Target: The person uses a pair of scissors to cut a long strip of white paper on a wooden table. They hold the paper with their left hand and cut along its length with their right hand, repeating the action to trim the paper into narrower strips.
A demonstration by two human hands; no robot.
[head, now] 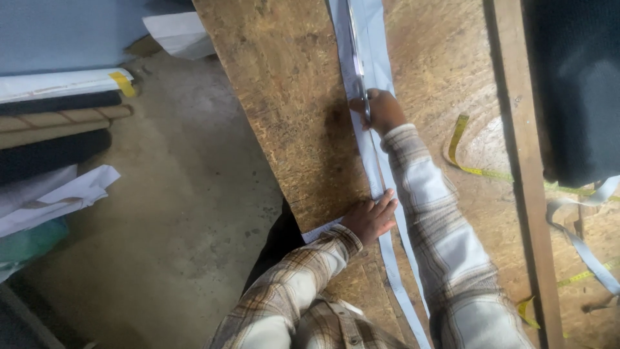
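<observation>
A long strip of pale grey-blue fabric [371, 77] lies along the wooden tabletop [284, 97], from the top centre of the frame down to the bottom centre. The right hand [382, 111], in the upper middle, is closed around a pair of scissors [359, 64] whose blades point up the strip. The left hand [370, 218], lower in the frame, lies flat with fingers together and presses the near end of the fabric down.

The fabric looks thin, light and soft, so I think it will slide and wrinkle easily; it is best held flat close to the cut line, as the left hand does now.

A yellow measuring tape [460, 139] curls on the right, near a wooden batten [516, 129] and a dark cloth [575, 84]. Rolls of fabric [58, 110] lie on the floor at the left. Nothing lies on the strip ahead of the scissors.
</observation>
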